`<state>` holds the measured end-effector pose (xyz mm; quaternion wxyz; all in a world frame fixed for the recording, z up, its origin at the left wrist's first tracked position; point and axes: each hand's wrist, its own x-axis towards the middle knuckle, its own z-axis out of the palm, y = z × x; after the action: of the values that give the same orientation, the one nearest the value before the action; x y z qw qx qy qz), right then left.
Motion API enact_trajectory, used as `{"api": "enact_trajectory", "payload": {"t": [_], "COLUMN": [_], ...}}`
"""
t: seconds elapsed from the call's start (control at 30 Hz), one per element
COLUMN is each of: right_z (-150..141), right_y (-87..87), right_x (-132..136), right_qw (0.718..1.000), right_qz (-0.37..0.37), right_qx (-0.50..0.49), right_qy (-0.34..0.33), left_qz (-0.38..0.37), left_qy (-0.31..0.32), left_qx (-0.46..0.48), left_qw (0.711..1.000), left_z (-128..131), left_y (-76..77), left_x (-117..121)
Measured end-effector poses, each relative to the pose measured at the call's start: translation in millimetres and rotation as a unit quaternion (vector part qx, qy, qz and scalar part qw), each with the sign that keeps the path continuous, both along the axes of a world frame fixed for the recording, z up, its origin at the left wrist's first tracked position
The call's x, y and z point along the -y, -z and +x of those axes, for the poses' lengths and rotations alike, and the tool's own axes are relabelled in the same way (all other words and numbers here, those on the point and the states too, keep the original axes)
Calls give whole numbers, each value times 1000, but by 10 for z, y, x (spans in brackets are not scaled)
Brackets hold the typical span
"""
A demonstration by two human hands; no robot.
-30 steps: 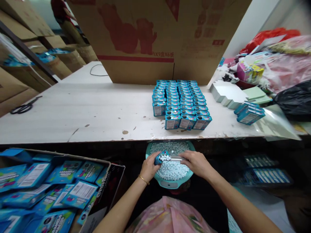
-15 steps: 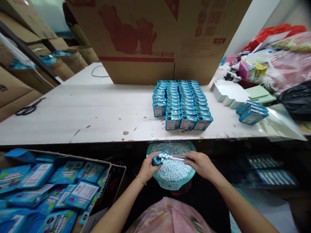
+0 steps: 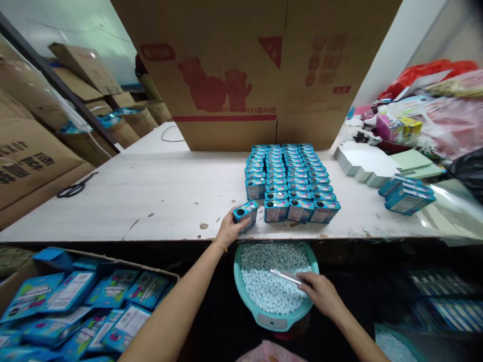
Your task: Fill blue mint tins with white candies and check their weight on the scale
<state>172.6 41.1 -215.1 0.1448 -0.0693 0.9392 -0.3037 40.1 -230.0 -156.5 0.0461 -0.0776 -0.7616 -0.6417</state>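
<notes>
My left hand (image 3: 229, 230) is closed around a small blue candy box (image 3: 247, 215) just over the front edge of the white table. Right beside it stand rows of similar blue boxes (image 3: 290, 181), upright and close together. Lower down, my right hand (image 3: 320, 291) grips a shiny metal scoop (image 3: 289, 276), its tip over the pale candies. These small light-blue pieces fill a turquoise basin (image 3: 269, 320) below the table edge.
An open carton (image 3: 113, 260) of blue boxes lies at lower left. Behind the rows stands a big cardboard box (image 3: 226, 133). Scissors (image 3: 77, 187) rest on the table's left; a few blue boxes (image 3: 409, 198) and white card stacks (image 3: 364, 161) are on the right.
My left hand has carried the blue box up from above the basin to the table edge. My right hand has stayed over the basin with the scoop, now apart from the box.
</notes>
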Motion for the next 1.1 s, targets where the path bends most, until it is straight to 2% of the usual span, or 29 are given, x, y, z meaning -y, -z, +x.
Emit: {"api": "enact_trajectory", "payload": {"t": [0.07, 0.1, 0.2, 0.27, 0.33, 0.43, 0.5, 0.53, 0.57, 0.63, 0.73, 0.77, 0.83, 0.9, 0.97, 1.0, 1.1], "right_z": [54, 76, 115, 129, 139, 136, 112, 95, 77, 44, 20, 21, 31, 50, 69, 77, 82], "right_y": [78, 105, 153, 180, 228, 360, 467, 514, 552, 592, 578, 564, 537, 521, 518, 521, 543], "right_x": [52, 77, 125, 115, 61, -78, -166, -198, -218, -222, -160, -133, -87, -63, -63, -70, -93], "right_qw": [1000, 1000, 1000, 999, 999, 999, 999, 999, 999, 998, 998, 998, 998, 999, 999, 999, 999], "right_qz": [-12, -15, -17, -12, -2, 7, 2, -1, -2, 4, 18, 18, 9, -2, -8, -9, -4], "right_qx": [16, 20, 25, 29, 32, 37, 43, 47, 50, 57, 62, 60, 55, 49, 47, 46, 48], "right_qy": [1, 2, 6, 5, 7, 16, 17, 17, 17, 19, 24, 22, 13, 7, 13, 17, 22], "left_qz": [-38, -63, -142, -155, -149, -196, -296, -357, -417, -439, -467, -496, -561, -585, -553, -520, -323], "left_qy": [18, 8, -110, -190, -238, -326, -390, -389, -336, -278, -248, -257, -279, -298, -311, -322, -377], "left_qx": [-6, -12, -30, -43, -65, -69, 15, 82, 156, 210, 238, 243, 267, 309, 339, 338, 289], "left_qw": [999, 998, 983, 969, 957, 922, 872, 845, 830, 828, 815, 793, 732, 688, 695, 715, 818], "left_z": [-347, -493, -732, -684, -465, 142, 663, 925, 1171, 1578, 1923, 1978, 2029, 2043, 2054, 2064, 2117], "left_y": [2, 8, 19, 23, 41, 107, 183, 238, 306, 477, 752, 826, 927, 962, 934, 895, 679], "left_x": [-55, -86, -94, 76, 444, 1252, 1767, 1966, 2114, 2252, 2202, 2167, 2129, 2154, 2226, 2268, 2360]}}
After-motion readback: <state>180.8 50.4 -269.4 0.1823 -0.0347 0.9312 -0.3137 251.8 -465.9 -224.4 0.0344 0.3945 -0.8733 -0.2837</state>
